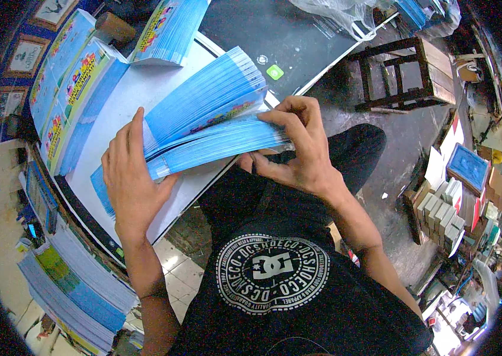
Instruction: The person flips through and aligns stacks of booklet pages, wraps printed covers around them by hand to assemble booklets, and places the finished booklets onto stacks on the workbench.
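A thick stack of blue printed sheets (218,148) lies on the white tabletop in front of me, its edges fanned out. The stack parts into a near bundle and a far fanned bundle (209,92), with a dark gap between them. My right hand (307,148) grips the right end of the near bundle, thumb below and fingers above. Around the left end is my left hand (135,193), fingers stretched along its side and thumb against the near edge. Part of a blue sheet (102,191) shows beneath the left hand.
More stacks of blue printed sheets (93,95) stand at the left and far side of the white table (114,110). A black surface (239,35) adjoins it. To the right are a wooden stool (435,74) and piled boxes (441,210). Paper stacks (78,291) sit lower left.
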`<state>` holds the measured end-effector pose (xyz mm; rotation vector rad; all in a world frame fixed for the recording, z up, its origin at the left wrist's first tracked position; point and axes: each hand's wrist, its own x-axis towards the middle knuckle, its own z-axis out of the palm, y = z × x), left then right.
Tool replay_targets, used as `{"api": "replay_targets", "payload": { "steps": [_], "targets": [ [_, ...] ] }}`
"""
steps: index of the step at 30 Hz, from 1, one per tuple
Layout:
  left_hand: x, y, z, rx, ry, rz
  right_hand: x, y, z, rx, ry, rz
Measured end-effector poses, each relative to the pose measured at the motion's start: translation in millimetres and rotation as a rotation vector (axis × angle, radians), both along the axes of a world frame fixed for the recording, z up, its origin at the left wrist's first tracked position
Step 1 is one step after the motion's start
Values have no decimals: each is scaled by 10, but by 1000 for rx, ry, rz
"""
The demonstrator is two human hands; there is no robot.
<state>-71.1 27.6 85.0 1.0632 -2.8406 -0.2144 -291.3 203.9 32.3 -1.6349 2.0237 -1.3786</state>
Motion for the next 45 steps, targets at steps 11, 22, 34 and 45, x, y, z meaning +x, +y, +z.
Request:
{"api": "replay_targets", "payload": {
  "steps": [11,22,34,45],
  "targets": [
    [9,70,-7,-15,3,16,-6,-28,-83,-69,75,-19],
    [17,68,-1,-18,6,3,41,0,-49,-81,106,-46],
    [19,83,-7,-29,5,7,92,41,-23,-95,44,-76],
    [25,72,2,-19,11,5,77,-8,9,-114,61,-65]
  ]
}}
